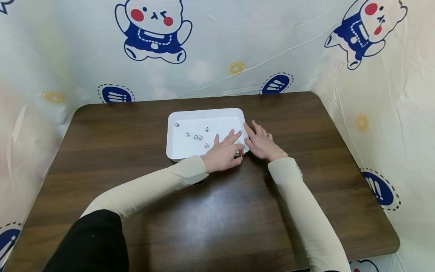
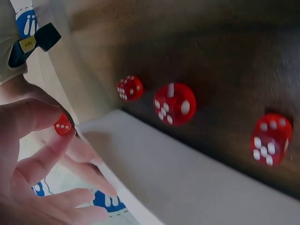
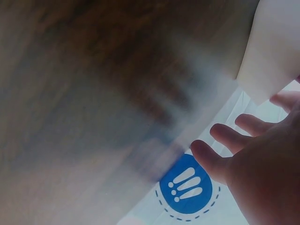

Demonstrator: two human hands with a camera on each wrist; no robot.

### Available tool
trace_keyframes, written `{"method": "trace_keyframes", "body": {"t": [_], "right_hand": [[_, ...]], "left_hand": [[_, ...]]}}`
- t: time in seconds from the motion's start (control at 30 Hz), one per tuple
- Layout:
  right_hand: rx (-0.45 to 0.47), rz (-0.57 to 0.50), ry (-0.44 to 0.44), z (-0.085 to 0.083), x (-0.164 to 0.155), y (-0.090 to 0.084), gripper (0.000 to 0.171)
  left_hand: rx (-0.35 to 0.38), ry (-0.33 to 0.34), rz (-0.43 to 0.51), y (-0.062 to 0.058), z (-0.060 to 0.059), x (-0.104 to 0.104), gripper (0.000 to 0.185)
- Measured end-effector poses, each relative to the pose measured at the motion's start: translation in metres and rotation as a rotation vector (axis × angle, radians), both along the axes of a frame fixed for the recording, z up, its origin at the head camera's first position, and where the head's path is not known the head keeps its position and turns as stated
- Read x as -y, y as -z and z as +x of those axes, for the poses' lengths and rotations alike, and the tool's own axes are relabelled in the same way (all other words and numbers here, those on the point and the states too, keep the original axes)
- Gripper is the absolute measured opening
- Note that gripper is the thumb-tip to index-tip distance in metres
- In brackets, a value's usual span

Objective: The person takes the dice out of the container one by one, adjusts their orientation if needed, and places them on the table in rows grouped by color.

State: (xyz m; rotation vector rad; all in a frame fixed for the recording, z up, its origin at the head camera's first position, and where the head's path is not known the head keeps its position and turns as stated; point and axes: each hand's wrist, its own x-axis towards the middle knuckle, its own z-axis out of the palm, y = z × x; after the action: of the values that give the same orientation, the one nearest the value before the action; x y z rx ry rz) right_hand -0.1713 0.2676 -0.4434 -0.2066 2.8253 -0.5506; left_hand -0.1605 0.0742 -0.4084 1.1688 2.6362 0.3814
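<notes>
Red die [image 2: 62, 125] sits pinched in the left hand [image 1: 222, 153] fingers [image 2: 37, 116], at the white tray's [image 1: 204, 113] near right corner on the worktop [image 1: 210, 211]. Beside it, the right hand [image 1: 263, 144] rests with fingers straight, touching the tray's edge.

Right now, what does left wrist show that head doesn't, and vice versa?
Left wrist only: three red dice loose on the wood beside the tray wall, and the pips of the red die pinched by the left hand.
Head only: six white dice in the white tray, the right hand flat at the tray's right edge, the whole table.
Both: left hand, tray, pinched die, tabletop.
</notes>
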Motion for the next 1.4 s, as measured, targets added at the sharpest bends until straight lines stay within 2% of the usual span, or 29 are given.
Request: {"method": "trace_keyframes", "body": {"t": [0.43, 0.83, 1.2, 1.4], "right_hand": [[-0.011, -0.004, -0.001, 0.0, -0.001, 0.001, 0.06], [-0.007, -0.005, 0.004, 0.0, 0.0, -0.001, 0.06], [-0.015, -0.003, 0.0, 0.0, -0.001, 0.0, 0.061], [-0.016, -0.006, 0.001, -0.001, 0.0, 0.002, 0.061]], "left_hand": [[-0.076, -0.001, -0.022, 0.014, 0.005, -0.006, 0.013], [-0.106, -0.008, -0.047, 0.024, 0.009, -0.008, 0.012], [-0.094, -0.003, -0.07, 0.03, 0.009, -0.01, 0.012], [-0.126, 0.004, -0.081, 0.034, 0.01, -0.011, 0.013]]}}
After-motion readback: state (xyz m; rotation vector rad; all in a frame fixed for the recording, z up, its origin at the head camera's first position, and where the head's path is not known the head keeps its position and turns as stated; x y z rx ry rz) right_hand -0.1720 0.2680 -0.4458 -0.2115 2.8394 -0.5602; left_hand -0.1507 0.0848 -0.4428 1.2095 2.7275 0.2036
